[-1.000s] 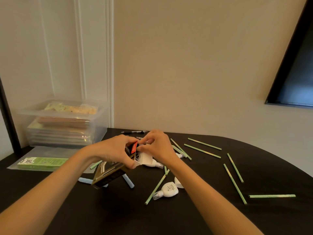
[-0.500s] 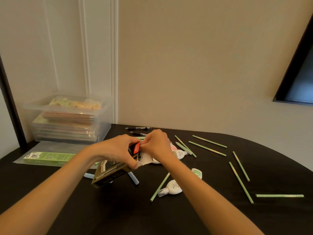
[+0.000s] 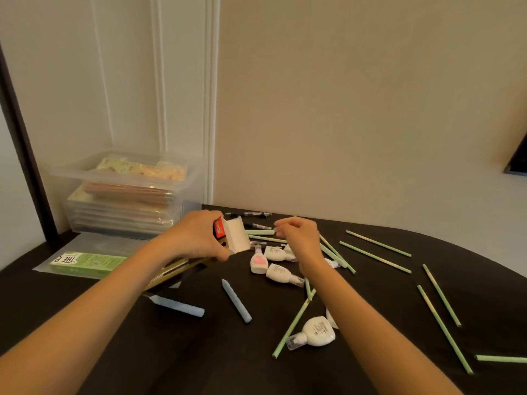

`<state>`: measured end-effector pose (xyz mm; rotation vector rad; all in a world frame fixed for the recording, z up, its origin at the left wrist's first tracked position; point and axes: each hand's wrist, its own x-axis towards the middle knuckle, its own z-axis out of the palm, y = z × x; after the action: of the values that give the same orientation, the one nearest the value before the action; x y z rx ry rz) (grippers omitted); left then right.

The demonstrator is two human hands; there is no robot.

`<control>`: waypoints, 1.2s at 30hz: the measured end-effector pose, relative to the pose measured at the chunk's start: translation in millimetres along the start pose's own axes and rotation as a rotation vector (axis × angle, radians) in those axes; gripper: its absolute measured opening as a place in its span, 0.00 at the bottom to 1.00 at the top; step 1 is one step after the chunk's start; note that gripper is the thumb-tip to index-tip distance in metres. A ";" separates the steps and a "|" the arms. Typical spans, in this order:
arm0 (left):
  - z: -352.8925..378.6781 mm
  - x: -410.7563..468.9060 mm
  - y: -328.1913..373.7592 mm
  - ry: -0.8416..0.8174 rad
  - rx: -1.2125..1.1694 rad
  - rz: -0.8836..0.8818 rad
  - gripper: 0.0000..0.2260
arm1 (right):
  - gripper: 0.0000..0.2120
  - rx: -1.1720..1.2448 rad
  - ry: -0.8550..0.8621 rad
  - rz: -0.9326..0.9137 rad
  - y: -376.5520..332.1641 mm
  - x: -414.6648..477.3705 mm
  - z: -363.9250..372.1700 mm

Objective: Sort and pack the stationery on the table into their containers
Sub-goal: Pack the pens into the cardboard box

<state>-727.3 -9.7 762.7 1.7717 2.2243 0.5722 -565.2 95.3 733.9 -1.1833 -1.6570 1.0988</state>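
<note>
While the left hand (image 3: pixel 196 240) grips a gold-and-black carton (image 3: pixel 171 273) at its far end, the carton slopes with its near end low toward the table (image 3: pixel 199 352) and its white flap (image 3: pixel 236 235) stands open to the right. Right hand (image 3: pixel 299 238): apart from the left, just right of the flap, fingers loosely curled, nothing visible in them; it hovers over a cluster of white bottles (image 3: pixel 275 253). One more white bottle (image 3: pixel 316 334) lies nearer, by the right forearm. Blue sticks (image 3: pixel 236 300): two, loose, near centre, one partly under the carton's low end. Green sticks (image 3: pixel 375 256): many, scattered across the right half. Black pens (image 3: pixel 248 214): two, at the far edge behind the flap. Far left: clear bin (image 3: pixel 125 195) of flat packs; in front of it, a green pack (image 3: pixel 85 263) in a clear sleeve. Step in hand, by judgement: loading the opened carton; which item belongs in it cannot be told. To do it well, keep the flap folded fully back with the left thumb, hold the mouth steady and slightly raised so contents do not slide out, pick one item at a time, align it lengthwise with the carton, and feed it straight in without catching the flap edge.
</note>
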 end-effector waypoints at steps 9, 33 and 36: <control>0.0 47.5 -20.0 0.113 -0.031 -0.141 0.23 | 0.13 -0.624 -0.272 -0.134 41.2 66.2 35.4; 13.2 47.1 -16.2 0.084 0.012 -0.088 0.31 | 0.06 0.327 -0.185 0.099 -7.1 60.5 13.9; 18.6 35.0 -5.5 0.037 0.043 -0.045 0.35 | 0.04 0.738 -0.270 0.171 -12.2 38.3 -4.7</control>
<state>-732.5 26.1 745.5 1.7403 2.3121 0.5557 -573.2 130.9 751.4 -0.7124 -1.1576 1.8346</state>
